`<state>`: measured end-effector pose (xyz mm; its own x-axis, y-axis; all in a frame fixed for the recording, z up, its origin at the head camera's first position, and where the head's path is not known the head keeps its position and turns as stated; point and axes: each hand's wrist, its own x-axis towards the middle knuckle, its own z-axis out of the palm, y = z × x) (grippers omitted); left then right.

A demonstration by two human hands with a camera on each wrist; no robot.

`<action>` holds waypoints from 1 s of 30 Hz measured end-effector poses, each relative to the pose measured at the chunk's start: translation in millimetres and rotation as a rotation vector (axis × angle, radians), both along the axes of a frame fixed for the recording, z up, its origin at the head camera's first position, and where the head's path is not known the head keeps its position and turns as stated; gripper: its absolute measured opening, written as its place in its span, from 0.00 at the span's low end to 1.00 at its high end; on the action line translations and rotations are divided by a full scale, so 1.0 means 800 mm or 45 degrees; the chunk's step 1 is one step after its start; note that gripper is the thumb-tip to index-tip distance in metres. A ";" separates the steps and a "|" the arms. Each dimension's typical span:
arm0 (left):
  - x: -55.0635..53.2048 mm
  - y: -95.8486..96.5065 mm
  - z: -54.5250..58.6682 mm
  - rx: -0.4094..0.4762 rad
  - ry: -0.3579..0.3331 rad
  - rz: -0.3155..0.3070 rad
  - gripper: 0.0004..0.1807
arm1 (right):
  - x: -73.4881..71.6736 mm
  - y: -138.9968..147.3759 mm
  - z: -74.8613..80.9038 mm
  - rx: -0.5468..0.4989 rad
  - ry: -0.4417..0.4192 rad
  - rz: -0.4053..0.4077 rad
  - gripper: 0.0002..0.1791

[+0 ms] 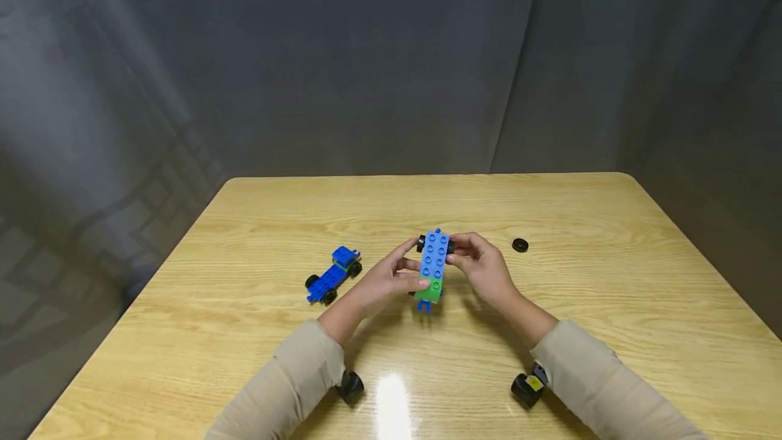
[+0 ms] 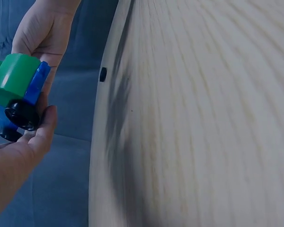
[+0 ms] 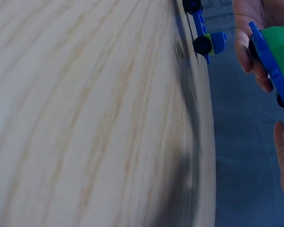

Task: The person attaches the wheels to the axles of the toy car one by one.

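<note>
Above the middle of the table, both hands hold a toy car (image 1: 434, 257) built of bricks, with a light blue studded top, a green brick (image 2: 16, 78) at its near end and black wheels (image 2: 22, 114). My left hand (image 1: 386, 282) grips it from the left, thumb on the green brick, a fingertip by the far left wheel (image 1: 421, 243). From the right, my right hand (image 1: 482, 267) pinches around the far right wheel (image 1: 451, 247), which its fingers partly cover. In the right wrist view, the car's blue chassis (image 3: 270, 66) shows between the two hands.
A second toy car (image 1: 332, 277), blue with black wheels, stands on the table (image 1: 244, 236) left of the hands. One loose black wheel (image 1: 520, 244) lies to the right. Black devices (image 1: 350, 386) are worn at the wrists. A dark grey curtain (image 1: 366, 66) hangs behind the table.
</note>
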<state>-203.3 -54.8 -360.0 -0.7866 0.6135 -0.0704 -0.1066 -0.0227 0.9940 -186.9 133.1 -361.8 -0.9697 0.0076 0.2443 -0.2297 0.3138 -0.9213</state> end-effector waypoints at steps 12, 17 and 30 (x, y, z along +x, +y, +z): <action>-0.006 0.001 -0.007 0.002 -0.091 -0.031 0.45 | -0.009 0.007 -0.003 -0.042 -0.019 0.118 0.16; -0.009 0.004 -0.010 0.116 -0.158 -0.054 0.44 | -0.012 0.010 -0.002 -0.019 -0.037 0.141 0.17; -0.006 0.010 -0.004 0.127 -0.158 0.005 0.46 | -0.016 0.034 -0.004 0.106 -0.046 0.131 0.19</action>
<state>-208.2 -46.8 -363.3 -0.7780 0.6192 -0.1062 -0.2282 -0.1211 0.9661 -199.7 160.6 -364.7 -0.9725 -0.1110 0.2047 -0.2315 0.3664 -0.9012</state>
